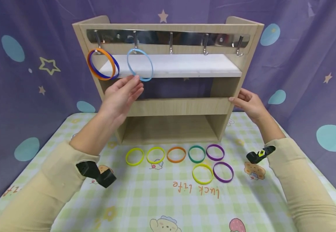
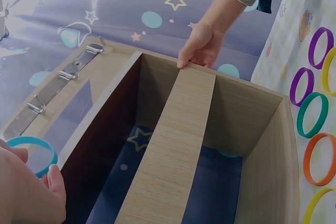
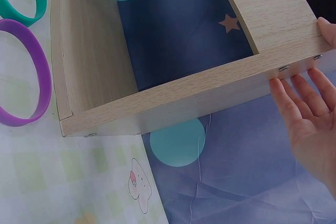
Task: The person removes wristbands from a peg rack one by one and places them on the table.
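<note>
A light blue silicone wristband (image 1: 151,64) is at the second hook from the left on a metal hook rail (image 1: 153,37). Its lower edge is pinched in the fingertips of my left hand (image 1: 121,95). Orange (image 1: 89,64) and dark blue (image 1: 117,69) wristbands hang together from the leftmost hook. My right hand (image 1: 250,102) grips the side panel of the wooden shelf unit (image 1: 179,107), thumb on the front edge and fingers along the outer side, as the right wrist view shows.
Before the shelf, on a checked tablecloth (image 1: 144,199), lie yellow (image 1: 126,158), orange (image 1: 168,156), green (image 1: 189,154) and purple (image 1: 207,151) wristbands. A patterned purple curtain (image 1: 34,96) stands behind. A white shelf board (image 1: 185,66) sits below the hooks.
</note>
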Demonstrator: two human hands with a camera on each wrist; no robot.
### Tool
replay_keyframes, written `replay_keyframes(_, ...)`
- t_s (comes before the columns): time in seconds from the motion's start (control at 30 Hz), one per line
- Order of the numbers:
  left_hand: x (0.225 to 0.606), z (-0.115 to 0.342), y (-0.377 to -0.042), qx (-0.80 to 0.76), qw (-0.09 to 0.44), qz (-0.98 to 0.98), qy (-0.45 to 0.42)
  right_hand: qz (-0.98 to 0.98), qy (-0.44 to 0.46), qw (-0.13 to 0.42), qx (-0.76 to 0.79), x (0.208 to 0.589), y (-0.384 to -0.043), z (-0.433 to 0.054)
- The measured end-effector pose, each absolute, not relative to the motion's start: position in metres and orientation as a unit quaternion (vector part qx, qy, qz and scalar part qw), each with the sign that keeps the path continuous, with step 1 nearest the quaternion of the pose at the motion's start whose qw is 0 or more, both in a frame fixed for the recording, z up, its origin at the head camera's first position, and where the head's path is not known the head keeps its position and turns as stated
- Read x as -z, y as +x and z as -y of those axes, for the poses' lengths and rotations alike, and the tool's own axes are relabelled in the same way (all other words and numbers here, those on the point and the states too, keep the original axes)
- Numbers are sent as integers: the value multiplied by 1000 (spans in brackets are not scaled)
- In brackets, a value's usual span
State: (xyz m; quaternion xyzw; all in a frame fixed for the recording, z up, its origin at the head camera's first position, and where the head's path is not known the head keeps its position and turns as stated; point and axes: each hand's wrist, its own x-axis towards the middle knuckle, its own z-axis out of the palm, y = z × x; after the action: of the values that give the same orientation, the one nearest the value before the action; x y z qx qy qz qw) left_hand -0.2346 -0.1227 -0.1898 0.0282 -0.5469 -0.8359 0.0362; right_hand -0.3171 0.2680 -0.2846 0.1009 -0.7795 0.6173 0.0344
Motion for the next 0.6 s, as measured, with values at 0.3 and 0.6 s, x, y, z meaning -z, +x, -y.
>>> replay_keyframes(0.3,189,120,-239,865,42,500,16,774,99,33,-625,285,-317,-268)
replay_keyframes(0.6,186,114,-235,896,81,437,-22,780,91,31,-618,283,-316,-268)
